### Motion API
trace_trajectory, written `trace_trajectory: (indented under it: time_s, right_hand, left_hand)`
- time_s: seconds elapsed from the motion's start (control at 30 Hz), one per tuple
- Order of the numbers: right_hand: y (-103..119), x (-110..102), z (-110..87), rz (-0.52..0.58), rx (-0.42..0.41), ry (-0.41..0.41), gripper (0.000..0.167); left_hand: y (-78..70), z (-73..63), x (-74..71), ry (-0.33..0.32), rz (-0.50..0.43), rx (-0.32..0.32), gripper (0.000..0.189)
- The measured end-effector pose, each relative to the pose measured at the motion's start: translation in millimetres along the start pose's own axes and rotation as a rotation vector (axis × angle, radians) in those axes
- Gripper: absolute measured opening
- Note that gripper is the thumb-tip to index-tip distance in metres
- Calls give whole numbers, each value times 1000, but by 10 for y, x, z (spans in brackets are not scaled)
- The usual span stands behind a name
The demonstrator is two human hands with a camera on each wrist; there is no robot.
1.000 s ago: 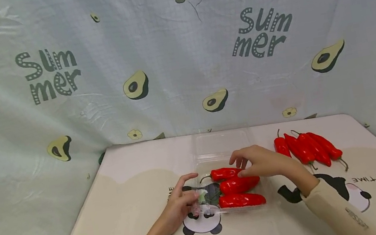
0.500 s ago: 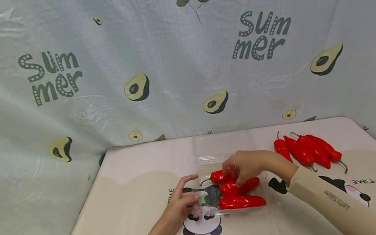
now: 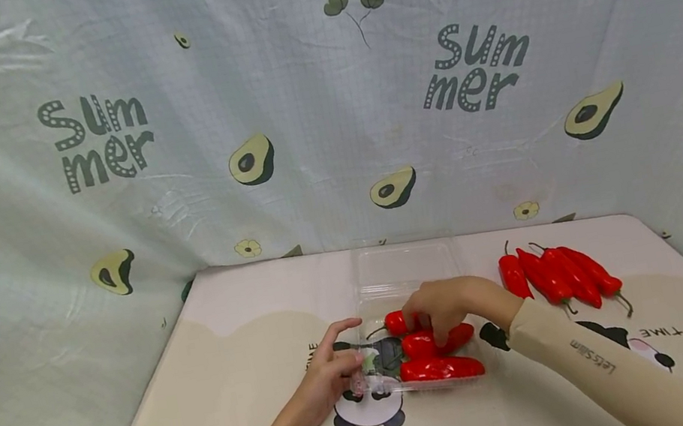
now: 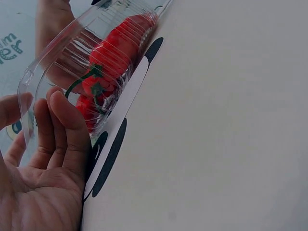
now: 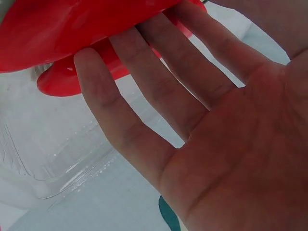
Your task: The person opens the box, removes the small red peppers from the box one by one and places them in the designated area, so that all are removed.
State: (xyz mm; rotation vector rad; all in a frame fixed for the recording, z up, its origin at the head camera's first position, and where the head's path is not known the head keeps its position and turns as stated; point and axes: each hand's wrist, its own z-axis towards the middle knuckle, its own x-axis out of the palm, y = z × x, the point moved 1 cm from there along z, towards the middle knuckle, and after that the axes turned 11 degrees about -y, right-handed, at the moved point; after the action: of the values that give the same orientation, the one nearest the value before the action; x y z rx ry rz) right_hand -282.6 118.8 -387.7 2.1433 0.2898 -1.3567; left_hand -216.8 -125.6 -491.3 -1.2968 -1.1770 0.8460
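Three red chili peppers lie in a clear plastic clamshell box (image 3: 386, 388): a front pepper (image 3: 440, 368), a middle pepper (image 3: 421, 344) and a back pepper (image 3: 395, 322). My left hand (image 3: 326, 383) holds the box's left side; in the left wrist view its fingers curl against the clear wall near the rim. My right hand (image 3: 443, 305) reaches down into the box, touching the back and middle peppers and hiding part of both. Its fingers look fairly straight in the right wrist view, where some tips disappear behind a red pepper (image 5: 72, 24).
Several more red peppers (image 3: 561, 273) lie side by side at the table's back right. The box's hinged lid (image 3: 405, 263) lies opened flat towards the back. A printed mat (image 3: 256, 350) covers the table, and an avocado-print curtain (image 3: 291, 85) hangs behind.
My right hand has moved left and down, from the back pepper's right end to between the back and middle peppers. The left hand stays at the box's side.
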Motion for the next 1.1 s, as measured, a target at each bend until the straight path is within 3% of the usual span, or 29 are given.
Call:
trace_trajectory:
  time_s: [0.47,1.1]
  right_hand:
    - [-2,28,-19,-58,-11,-7,44]
    - [-35,-359,-293,21,-132,-169,45]
  left_hand:
    - [0,-14,17,8,-5,0,60]
    - [-11,-17,9,17,-15,11,63]
